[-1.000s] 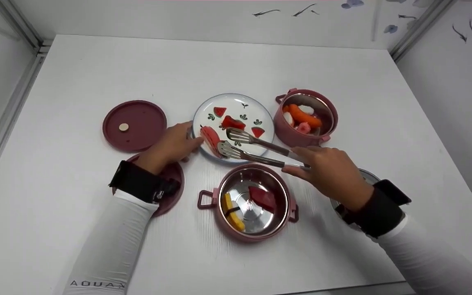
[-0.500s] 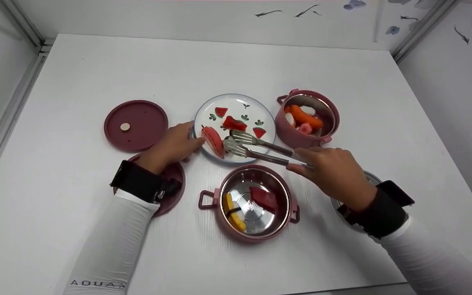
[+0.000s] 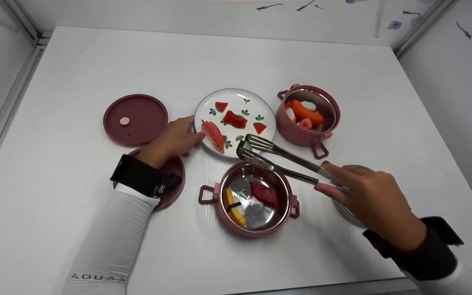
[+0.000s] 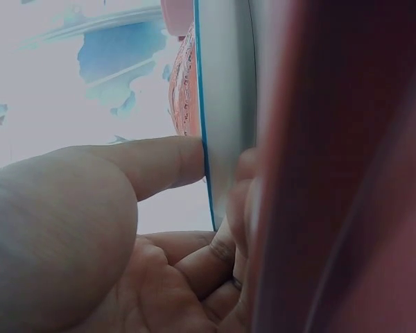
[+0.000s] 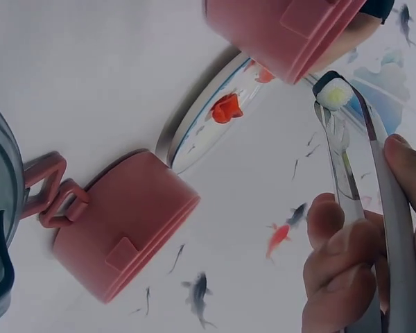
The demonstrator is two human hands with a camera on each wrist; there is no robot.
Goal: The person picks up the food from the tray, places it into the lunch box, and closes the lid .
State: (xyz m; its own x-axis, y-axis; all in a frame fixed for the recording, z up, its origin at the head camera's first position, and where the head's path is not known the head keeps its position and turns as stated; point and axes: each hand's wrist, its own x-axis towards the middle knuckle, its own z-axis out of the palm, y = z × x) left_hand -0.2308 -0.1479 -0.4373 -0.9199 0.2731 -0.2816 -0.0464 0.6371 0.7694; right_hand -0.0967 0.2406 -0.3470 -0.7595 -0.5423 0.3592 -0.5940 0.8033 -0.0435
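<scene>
Pink and steel, that's the front pot (image 3: 256, 232), just on the near side of the plate (image 3: 230, 96), a yellow piece banded in black (image 3: 236, 211) and a dark red piece (image 3: 264, 194) inside. Near the plate's left, closer to the person, a maroon disc (image 3: 170, 200) sits beneath the left wrist; to its near right, a clear glass lid (image 5: 3, 173), partly hidden. Over that lid, the right hand (image 3: 373, 200) grips metal tongs (image 3: 297, 158), and look, the tips nip a whitish-yellow morsel (image 5: 334, 94) above the plate's near edge! The left hand (image 3: 174, 141) pinches the plate's left rim, thumb against the edge, fingers behind. On the plate: a ridged pink piece (image 3: 213, 136) by that thumb, a red piece (image 3: 234, 119) near the centre. Left of the plate, a second maroon disc (image 3: 146, 129); right of it and slightly beyond, the rear pot (image 3: 301, 133) with an orange carrot-shaped piece (image 3: 305, 111).
</scene>
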